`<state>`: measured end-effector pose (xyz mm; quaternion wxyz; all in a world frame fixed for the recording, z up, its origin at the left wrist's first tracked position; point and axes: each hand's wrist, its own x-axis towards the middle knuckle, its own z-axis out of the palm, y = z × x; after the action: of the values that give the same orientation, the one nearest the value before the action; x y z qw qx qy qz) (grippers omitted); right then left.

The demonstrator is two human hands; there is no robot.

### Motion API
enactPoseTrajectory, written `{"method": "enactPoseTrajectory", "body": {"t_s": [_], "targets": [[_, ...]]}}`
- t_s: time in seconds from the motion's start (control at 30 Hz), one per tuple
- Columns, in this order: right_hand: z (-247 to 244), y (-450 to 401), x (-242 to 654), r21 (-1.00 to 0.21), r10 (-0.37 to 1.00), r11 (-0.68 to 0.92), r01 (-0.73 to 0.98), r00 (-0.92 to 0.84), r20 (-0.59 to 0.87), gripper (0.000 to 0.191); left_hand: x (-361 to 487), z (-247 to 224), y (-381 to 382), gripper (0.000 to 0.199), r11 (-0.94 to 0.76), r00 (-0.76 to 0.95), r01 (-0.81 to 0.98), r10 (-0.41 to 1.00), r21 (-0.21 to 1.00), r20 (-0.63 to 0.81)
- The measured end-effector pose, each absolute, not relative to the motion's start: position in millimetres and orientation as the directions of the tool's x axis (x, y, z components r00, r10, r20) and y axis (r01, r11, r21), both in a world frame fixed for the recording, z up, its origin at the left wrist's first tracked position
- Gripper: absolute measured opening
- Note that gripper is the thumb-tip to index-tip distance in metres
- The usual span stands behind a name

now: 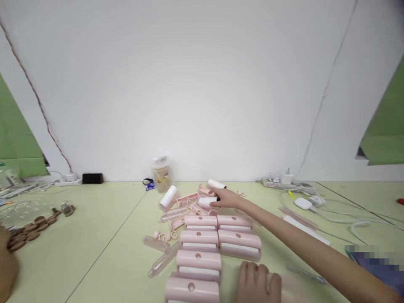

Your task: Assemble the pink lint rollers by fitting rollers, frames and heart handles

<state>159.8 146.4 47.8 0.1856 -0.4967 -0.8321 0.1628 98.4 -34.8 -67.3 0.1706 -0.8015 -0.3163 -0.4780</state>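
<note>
My right hand [225, 198] stretches far forward, its thumb and fingers closed around a white roll [206, 203] among the loose parts. Close to me, my left hand [259, 283] is curled with the knuckles up; a pale, blurred piece [295, 289] shows beside it, and what its fingers hold is hidden. Pink lint roller bodies [198, 261] with white rolls inside stand in two columns left of that hand. Beyond them lie another white roll [168, 198], open pink half-shells [188, 199], and clear pink handles [164, 259]. Small pink heart-shaped rings [174, 235] lie at their left.
A plastic-wrapped jar [162, 174] stands against the wall. To the right are a power strip [273, 183], white chargers [303, 203], cables and a clear stick [306, 273]. At far left, another person's hand [6, 256] is near brown discs [33, 229].
</note>
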Motion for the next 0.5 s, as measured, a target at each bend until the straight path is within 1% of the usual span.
{"method": "enactPoseTrajectory", "body": {"t_s": [0.03,0.1,0.17,0.23,0.33,0.4,0.47,0.5], "targets": [[51,140,162,-0.464,0.896,0.443,0.767,-0.405,0.184,0.024,92,-62,-36,0.052,-0.742,0.377,0.667,0.408,0.062,0.832],[59,125,175,-0.495,0.907,0.419,0.762,-0.323,0.270,0.027,80,-52,-40,0.053,-0.719,0.398,0.680,0.525,0.143,0.752],[67,105,195,-0.537,0.909,0.395,0.746,-0.232,0.347,0.028,73,-43,-43,0.056,-0.707,0.388,0.676,0.578,0.205,0.718],[75,78,218,-0.576,0.904,0.379,0.724,-0.158,0.397,0.028,69,-32,-47,0.060,-0.720,0.352,0.652,0.566,0.238,0.746],[82,26,240,-0.607,0.904,0.369,0.704,-0.118,0.412,0.031,72,-17,-53,0.054,-0.714,0.198,0.646,0.497,0.269,0.845],[83,-10,243,-0.607,0.909,0.374,0.701,-0.147,0.391,0.027,76,-9,-56,0.053,-0.702,0.104,0.650,0.461,0.291,0.881],[80,-39,240,-0.624,0.910,0.408,0.667,-0.239,0.339,0.020,78,-5,-58,0.056,-0.733,0.129,0.605,0.475,0.311,0.870],[79,-49,238,-0.646,0.906,0.423,0.636,-0.282,0.316,0.021,79,-4,-59,0.058,-0.750,0.167,0.564,0.514,0.346,0.841]]}}
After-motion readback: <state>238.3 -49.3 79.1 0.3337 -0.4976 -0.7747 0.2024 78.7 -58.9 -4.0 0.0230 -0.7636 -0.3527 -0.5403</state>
